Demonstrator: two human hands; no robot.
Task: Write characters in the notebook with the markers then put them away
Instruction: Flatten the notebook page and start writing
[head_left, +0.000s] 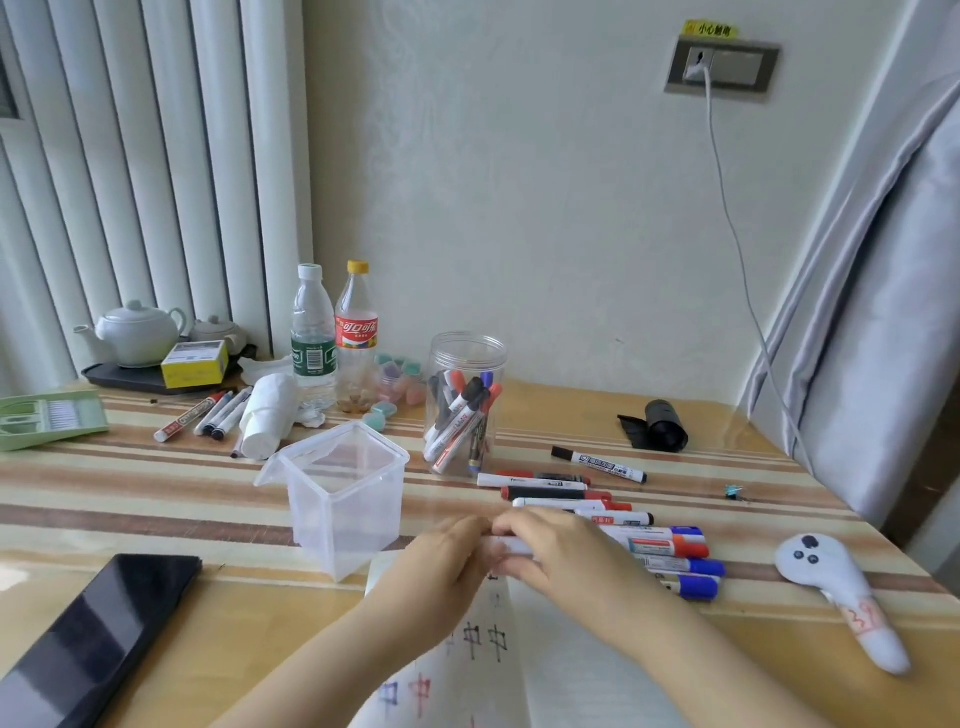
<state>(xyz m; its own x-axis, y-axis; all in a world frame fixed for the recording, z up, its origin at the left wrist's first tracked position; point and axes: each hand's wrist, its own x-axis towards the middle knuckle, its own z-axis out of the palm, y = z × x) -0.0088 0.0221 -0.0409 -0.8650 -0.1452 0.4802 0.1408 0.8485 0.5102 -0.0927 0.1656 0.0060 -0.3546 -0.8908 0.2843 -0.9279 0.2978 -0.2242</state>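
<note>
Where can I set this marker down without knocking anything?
Bare table between the black roll and the marker row; also between the square tub and the green tray. Crowded around the bottles and marker jar.

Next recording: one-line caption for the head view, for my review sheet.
Both hands, left hand and right hand, hold a white marker above the notebook, beside a row of markers.

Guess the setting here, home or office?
Probably a home room, used as a desk. A white ceramic teapot on a dark tray, drink bottles such as the red-labelled cola bottle, and grey curtains suggest it.
</note>
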